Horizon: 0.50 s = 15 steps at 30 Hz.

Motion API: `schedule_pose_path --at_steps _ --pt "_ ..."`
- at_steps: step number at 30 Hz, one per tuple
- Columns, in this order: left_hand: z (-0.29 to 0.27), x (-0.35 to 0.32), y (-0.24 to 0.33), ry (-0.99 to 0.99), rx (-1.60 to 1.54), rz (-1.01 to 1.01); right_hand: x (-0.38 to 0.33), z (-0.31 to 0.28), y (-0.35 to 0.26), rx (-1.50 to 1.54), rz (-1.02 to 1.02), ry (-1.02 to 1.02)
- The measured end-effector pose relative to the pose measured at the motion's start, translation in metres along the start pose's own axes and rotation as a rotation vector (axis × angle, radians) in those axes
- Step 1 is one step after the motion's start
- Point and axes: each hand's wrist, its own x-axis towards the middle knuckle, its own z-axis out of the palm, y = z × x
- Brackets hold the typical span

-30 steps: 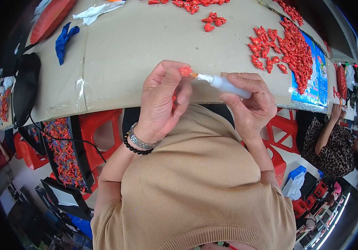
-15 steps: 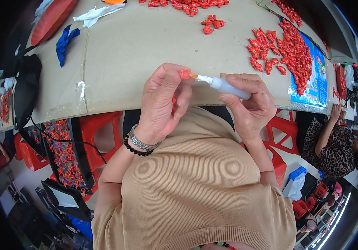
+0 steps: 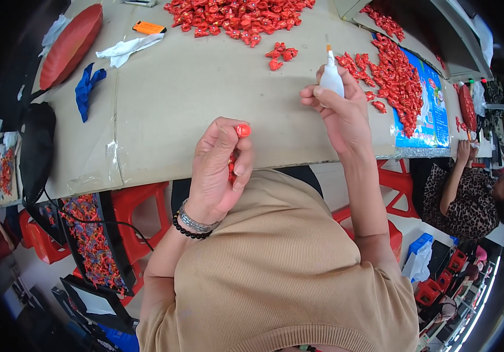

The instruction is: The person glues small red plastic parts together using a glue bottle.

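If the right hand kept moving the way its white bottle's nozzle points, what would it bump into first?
The right hand holds the white squeeze bottle nozzle-up, pointing away across the table. Bare tan tabletop lies ahead; the small red pieces sit slightly left, though depth is unclear.

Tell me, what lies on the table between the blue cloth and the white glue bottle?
In the head view, only bare beige table lies between the blue cloth and the white glue bottle.

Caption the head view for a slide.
Left hand pinches a small red piece; right hand holds a white glue bottle above the table.

1 head cam, fisheye, looks down close on hands over table (image 3: 193, 88).
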Motion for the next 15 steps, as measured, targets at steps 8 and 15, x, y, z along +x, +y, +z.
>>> schedule_pose_path --at_steps 8,15 --pt "-0.005 -0.002 0.002 -0.041 -0.07 0.029 0.052 0.016 0.013 -0.909 -0.374 -0.103" --pt "-0.007 -0.004 0.009 -0.045 -0.077 0.036 0.057 0.022 0.017 -1.409 -0.556 -0.152"
